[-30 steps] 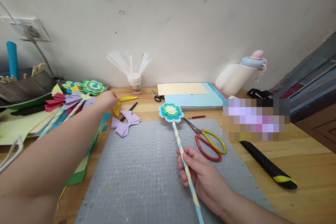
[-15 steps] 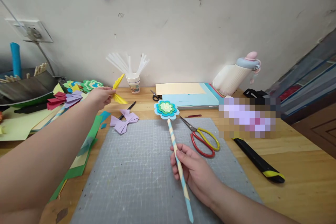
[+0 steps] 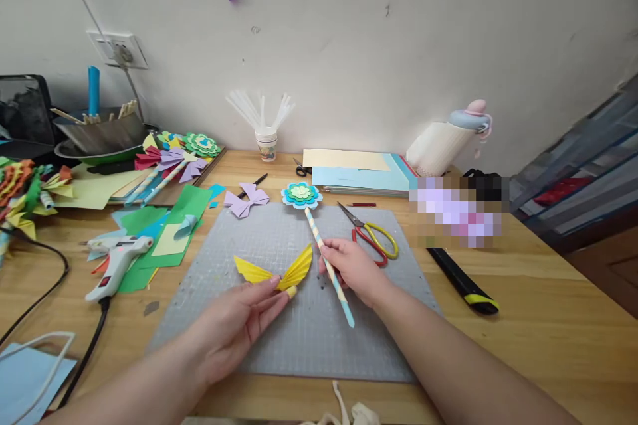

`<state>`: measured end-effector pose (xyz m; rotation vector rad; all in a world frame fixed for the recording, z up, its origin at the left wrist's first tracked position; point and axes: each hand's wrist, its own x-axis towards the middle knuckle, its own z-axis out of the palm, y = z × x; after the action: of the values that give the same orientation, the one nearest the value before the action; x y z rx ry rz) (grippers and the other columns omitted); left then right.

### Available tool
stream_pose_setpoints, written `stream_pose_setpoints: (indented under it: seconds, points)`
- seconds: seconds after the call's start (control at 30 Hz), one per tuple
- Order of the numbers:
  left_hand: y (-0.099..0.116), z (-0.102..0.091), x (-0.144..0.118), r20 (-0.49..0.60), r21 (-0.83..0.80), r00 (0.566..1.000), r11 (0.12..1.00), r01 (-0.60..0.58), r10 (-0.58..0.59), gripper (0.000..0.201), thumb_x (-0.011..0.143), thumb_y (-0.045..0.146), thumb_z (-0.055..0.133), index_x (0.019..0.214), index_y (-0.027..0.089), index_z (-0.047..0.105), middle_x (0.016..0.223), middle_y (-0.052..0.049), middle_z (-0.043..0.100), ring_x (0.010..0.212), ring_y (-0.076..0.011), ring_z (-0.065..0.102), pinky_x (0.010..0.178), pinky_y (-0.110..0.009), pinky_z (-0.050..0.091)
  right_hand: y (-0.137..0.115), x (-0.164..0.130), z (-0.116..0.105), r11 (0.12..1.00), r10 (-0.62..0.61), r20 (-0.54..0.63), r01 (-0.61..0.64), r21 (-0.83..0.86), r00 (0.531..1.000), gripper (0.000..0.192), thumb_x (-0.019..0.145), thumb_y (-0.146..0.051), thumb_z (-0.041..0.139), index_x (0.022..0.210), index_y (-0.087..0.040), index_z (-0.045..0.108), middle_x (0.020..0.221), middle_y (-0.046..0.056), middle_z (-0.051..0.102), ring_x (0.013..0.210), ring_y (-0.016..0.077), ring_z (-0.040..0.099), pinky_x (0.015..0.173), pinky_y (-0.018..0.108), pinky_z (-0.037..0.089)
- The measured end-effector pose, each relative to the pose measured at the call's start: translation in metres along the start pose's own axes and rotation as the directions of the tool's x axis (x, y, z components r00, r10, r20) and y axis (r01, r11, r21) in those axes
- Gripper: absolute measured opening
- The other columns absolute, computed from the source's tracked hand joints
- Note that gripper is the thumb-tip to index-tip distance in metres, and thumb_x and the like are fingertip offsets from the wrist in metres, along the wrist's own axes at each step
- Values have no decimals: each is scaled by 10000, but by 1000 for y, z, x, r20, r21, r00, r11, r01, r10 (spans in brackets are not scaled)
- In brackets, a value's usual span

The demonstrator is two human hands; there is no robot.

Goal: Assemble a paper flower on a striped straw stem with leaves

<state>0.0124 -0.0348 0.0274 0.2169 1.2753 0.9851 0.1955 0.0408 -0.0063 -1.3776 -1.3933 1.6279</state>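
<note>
Left hand (image 3: 239, 322) has brought the pleated yellow paper bow (image 3: 276, 269) from upper left to mid-frame, pinching it beside the right hand (image 3: 353, 270) gripping the striped flower stick (image 3: 326, 257)

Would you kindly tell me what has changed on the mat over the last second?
The left hand reached to the far left, picked up the yellow paper bow and brought it back over the cutting mat. The right hand kept its grip on the striped flower stick; the scissors stayed put.

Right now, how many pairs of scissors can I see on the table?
2. The red-and-yellow scissors lie on the gray cutting mat, just beyond the right hand. Small black scissors lie farther back beside the paper stack. Clutter may hide others.
</note>
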Motion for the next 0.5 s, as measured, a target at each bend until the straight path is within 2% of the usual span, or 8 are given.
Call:
stream_pose_setpoints:
  seconds: [0.1,0.17,0.27,0.33,0.4,0.43,0.47,0.5]
  points:
    - [-4,-4,-20,-20,-79,999,996,38,-40,97,869,108,578,902,37,637,990,-210,708,883,-203,721,801,-234,596,1,0,-1,989,-12,-30,7,-149,999,325,881,-319,445,1160,-165,512,639,-28,595,425,102,449,395,209,326]
    - [-7,-8,-36,-6,-112,992,986,121,-123,128,870,141,568,932,44,622,1054,-234,690,907,-233,719,791,-257,600,1,1,-3,963,-48,-60,30,-266,997,411,890,-267,438,1289,-167,421,641,-29,604,471,123,497,451,228,357]
    - [-15,-16,-55,99,-23,956,960,281,-277,273,773,201,673,1014,94,601,1094,-191,679,777,-210,723,692,-275,606,1,1,-6,886,-129,-92,72,-459,987,427,859,-208,506,1283,-194,463,615,-27,597,566,152,541,535,251,341]
    - [-17,-24,-58,185,145,961,973,180,-205,425,718,314,716,1089,153,587,1035,-124,685,628,-166,671,505,-254,558,-1,-1,-8,817,-171,-109,79,-571,979,372,827,-216,566,1198,-213,552,605,-20,587,588,167,539,549,264,299]
    - [-9,-37,-52,160,373,981,914,-160,107,455,704,423,689,1085,197,587,880,-56,670,508,-130,562,376,-224,436,-3,-3,-9,754,-200,-126,70,-653,972,330,819,-280,597,1144,-220,596,606,-8,587,579,180,531,544,272,261]
    - [0,-46,-46,101,532,937,777,-336,335,437,720,455,651,1073,205,588,835,-39,653,520,-130,539,414,-230,434,-3,-4,-10,727,-215,-135,66,-683,967,325,827,-321,593,1135,-219,603,612,0,592,579,186,532,541,274,250]
    - [10,-58,-40,47,699,821,568,-435,569,425,742,474,603,1069,204,581,851,-44,644,607,-159,571,503,-259,474,-4,-5,-10,704,-232,-142,66,-707,962,327,840,-361,576,1132,-217,606,623,8,599,583,192,536,538,275,244]
    - [22,-73,-33,12,859,638,319,-401,770,414,762,475,550,1070,200,570,873,-55,636,691,-196,592,586,-298,495,-4,-6,-10,685,-251,-147,68,-725,957,330,857,-391,551,1131,-215,606,633,14,605,586,196,540,535,275,241]
